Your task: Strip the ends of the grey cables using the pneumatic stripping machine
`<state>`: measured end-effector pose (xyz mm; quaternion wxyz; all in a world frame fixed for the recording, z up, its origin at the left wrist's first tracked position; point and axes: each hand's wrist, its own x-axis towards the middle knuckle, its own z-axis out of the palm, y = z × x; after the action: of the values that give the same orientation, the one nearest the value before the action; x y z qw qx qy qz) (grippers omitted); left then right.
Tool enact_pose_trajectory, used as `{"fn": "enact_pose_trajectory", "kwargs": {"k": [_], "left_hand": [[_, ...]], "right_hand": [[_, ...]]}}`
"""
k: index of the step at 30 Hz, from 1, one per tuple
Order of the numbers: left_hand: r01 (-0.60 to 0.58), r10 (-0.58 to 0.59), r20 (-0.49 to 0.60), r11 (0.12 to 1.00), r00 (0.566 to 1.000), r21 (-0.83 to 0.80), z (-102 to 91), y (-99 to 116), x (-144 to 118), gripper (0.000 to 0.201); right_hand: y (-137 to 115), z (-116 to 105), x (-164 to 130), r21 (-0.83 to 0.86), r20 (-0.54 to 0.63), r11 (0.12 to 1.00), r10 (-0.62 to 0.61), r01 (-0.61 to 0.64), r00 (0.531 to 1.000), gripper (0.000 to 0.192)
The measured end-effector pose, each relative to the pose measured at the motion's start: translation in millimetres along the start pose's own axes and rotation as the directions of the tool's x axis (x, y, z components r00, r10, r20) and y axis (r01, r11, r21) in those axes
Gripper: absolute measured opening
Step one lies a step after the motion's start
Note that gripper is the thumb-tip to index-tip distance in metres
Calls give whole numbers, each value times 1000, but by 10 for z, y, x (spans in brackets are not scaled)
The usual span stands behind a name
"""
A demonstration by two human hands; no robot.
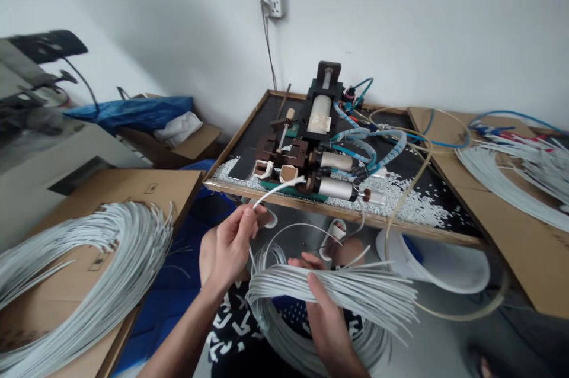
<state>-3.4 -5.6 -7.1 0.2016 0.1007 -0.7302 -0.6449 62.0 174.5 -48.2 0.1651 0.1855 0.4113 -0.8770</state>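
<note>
My left hand [233,242] pinches a single white cable [278,188] whose end reaches into the small pneumatic stripping machine [311,153] on the black-topped table [427,233]. My right hand [326,313] holds a coiled bundle of white cables [355,292] over my lap, with several loose ends fanning to the right. The single cable loops back down from my left hand toward that bundle.
Another pile of white cables [89,265] lies on cardboard at the left, and a further one [511,179] on cardboard at the right. White pellets [409,194] litter the table front. A white bucket [440,265] sits under the table edge. A wall socket [273,2] is above.
</note>
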Motion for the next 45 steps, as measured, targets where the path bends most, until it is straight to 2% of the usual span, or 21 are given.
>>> {"fn": "enact_pose_trajectory", "kwargs": {"k": [5,8,11,15,20,24,29,33,39,45], "left_hand": [[66,-66,-6,995,998,69,52,156,45,36],[99,-98,-21,994,995,46,123,58,24,33],[87,-87,-66,996,994,0,166,-111,9,31],[74,-71,-88,997,994,34,162,-231,32,31],[71,-67,-75,996,995,52,153,-245,89,32],[58,-55,-56,997,997,51,183,-244,125,32],[66,-64,-84,997,994,28,225,-241,156,33],[82,-80,-83,997,993,17,233,-240,169,34],[92,-92,-78,996,993,3,221,-275,198,35],[64,-62,-75,998,995,28,214,-287,190,36]], "right_hand": [[47,-48,8,-9,-30,1000,19,-19,999,48],[80,-116,38,-10,-5,1000,-9,9,1000,44],[108,-179,68,4,17,1000,14,-14,1000,45],[104,-161,50,0,34,1000,10,-11,999,42],[87,-112,16,-31,19,1000,-1,1,1000,41],[117,-161,41,-30,28,1000,6,-5,1000,43],[172,-234,89,-51,16,999,-1,2,1000,44],[198,-264,122,0,49,1000,-1,1,999,39],[215,-302,138,-21,33,1000,-1,1,999,39],[169,-232,124,-2,11,1000,14,-14,1000,42]]}}
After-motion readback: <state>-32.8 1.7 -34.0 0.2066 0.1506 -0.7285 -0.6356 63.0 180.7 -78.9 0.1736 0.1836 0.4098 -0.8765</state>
